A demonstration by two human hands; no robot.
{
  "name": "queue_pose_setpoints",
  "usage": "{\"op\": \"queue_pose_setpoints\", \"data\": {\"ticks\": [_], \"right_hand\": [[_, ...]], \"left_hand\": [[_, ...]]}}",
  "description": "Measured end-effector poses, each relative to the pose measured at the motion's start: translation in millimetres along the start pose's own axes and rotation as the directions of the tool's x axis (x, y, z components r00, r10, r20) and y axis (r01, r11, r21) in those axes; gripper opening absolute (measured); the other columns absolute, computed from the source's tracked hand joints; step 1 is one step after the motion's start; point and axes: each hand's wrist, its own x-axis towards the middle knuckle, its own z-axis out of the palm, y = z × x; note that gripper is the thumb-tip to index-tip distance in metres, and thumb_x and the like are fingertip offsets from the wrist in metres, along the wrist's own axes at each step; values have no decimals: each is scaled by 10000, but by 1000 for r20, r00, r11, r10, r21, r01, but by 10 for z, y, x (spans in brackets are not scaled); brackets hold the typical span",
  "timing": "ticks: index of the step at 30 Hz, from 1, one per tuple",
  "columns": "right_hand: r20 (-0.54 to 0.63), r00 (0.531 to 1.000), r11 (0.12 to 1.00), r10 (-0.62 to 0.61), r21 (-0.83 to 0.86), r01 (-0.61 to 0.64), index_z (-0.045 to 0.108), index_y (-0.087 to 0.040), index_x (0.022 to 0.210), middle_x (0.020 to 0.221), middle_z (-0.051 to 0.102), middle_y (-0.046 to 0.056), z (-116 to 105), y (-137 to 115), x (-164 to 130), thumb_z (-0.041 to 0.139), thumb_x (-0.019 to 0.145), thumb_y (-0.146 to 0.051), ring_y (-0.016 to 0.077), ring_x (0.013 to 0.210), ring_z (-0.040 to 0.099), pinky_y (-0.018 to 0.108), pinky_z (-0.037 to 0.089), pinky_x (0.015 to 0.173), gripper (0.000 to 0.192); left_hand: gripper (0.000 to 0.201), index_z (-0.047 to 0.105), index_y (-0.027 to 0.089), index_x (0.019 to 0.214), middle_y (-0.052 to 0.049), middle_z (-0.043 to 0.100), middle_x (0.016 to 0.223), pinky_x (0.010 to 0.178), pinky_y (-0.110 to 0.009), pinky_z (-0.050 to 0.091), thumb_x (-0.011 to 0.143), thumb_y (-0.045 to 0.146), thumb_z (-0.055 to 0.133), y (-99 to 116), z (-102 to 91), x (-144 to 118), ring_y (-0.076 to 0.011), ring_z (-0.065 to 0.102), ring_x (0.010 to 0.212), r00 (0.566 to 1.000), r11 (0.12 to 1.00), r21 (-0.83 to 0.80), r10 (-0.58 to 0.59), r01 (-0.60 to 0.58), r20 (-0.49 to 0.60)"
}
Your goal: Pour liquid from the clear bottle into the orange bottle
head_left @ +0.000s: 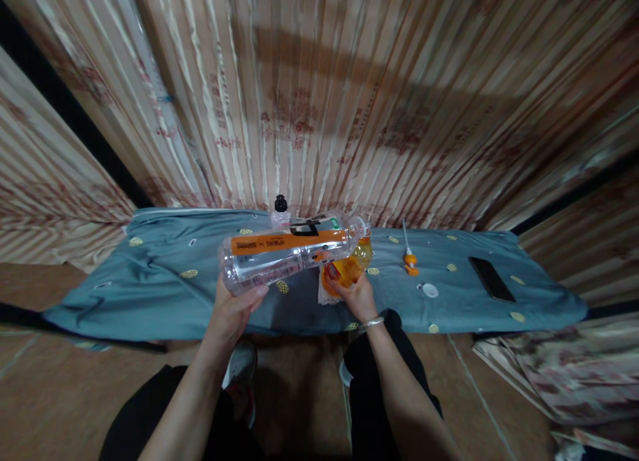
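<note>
A black phone (pixel 492 279), 1 white cap (pixel 430 290) and an orange-handled tool (pixel 410 257) lie on the blue cloth (pixel 160 275).

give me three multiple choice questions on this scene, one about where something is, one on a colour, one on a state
1. Where does the black phone lie?
A. on the blue cloth, to the right of the hands
B. on the floor by the shoes
C. in the left hand

2. What colour is the label band on the clear bottle?
A. green
B. orange
C. purple

3. How is the clear bottle held?
A. standing upright on the cloth
B. tipped on its side, neck toward the orange bottle
C. lying flat on the floor

Answers:
1. A, the phone rests flat on the blue cloth, far right of both hands.
2. B, an orange strip runs along the bottle's length.
3. B, the left hand grips its base and holds it sideways, its neck over the orange bottle that the right hand steadies.
</note>
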Motion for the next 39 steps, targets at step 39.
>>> {"op": "queue_pose_setpoints", "data": {"ticks": [39], "right_hand": [[-12, 1000, 999, 11, -44, -12, 666, -206, 1189, 1112, 845, 142, -26, -27, 10, 932, 604, -539, 373, 1047, 812, 499, 653, 917, 724]], "left_hand": [[1097, 559, 306, 1475, 15, 754, 919, 511, -217, 535, 486, 158, 1009, -65, -150, 50, -127, 647, 583, 999, 997, 72, 18, -21, 36]]}}
